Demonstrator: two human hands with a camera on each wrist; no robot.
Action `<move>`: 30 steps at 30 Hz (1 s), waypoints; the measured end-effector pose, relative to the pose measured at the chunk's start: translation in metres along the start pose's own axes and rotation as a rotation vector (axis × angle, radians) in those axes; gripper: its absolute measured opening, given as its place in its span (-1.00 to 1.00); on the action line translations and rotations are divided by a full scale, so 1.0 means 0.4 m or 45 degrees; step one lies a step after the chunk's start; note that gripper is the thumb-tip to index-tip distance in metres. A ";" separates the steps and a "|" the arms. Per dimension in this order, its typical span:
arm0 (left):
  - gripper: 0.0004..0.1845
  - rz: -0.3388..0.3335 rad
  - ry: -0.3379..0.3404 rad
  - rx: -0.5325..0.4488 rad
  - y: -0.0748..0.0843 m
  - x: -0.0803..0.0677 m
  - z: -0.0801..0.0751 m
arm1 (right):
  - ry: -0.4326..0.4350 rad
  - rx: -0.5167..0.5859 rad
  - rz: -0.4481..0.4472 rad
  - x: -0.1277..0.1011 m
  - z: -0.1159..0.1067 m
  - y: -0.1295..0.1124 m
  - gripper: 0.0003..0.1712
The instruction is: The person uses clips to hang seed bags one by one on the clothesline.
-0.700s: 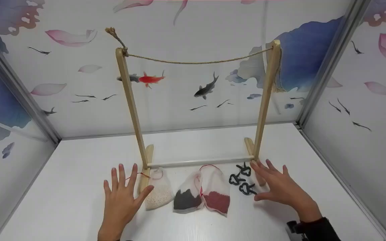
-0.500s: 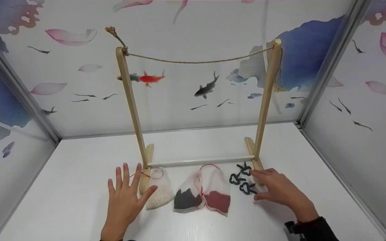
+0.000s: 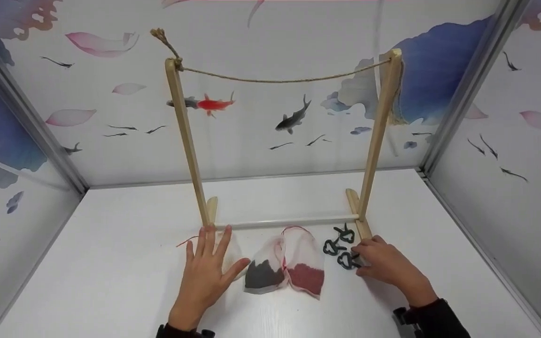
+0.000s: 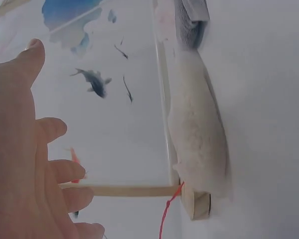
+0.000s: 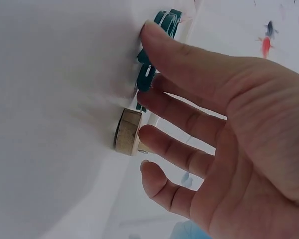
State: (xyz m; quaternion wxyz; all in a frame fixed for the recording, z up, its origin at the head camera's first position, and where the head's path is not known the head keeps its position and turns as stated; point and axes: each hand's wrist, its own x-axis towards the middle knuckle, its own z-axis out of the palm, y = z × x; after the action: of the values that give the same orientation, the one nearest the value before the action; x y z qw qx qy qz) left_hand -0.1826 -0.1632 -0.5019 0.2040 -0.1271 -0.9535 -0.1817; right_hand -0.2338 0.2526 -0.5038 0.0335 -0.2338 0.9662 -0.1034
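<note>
Head view high, facing forward-down, wrist views close, sharing rack (image 3: 280, 141) foot
</note>
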 end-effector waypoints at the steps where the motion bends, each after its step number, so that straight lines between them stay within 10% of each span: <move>1: -0.11 0.016 0.002 -0.009 0.007 0.003 0.003 | 0.004 -0.001 0.000 0.001 0.000 -0.001 -0.52; 18: -0.15 0.125 -0.108 -0.007 0.092 0.031 0.036 | 0.148 0.019 -0.147 -0.012 -0.013 -0.015 -0.76; 30: -0.22 0.364 -0.160 -0.314 0.211 0.079 0.030 | 0.302 0.119 -0.292 -0.007 -0.112 -0.160 -0.74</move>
State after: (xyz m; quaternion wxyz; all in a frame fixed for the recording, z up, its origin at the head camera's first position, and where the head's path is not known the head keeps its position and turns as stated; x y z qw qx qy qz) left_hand -0.1879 -0.0771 -0.4733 0.1507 -0.2965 -0.9071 -0.2580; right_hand -0.2080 0.2065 -0.4462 -0.0820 -0.3269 0.9245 -0.1783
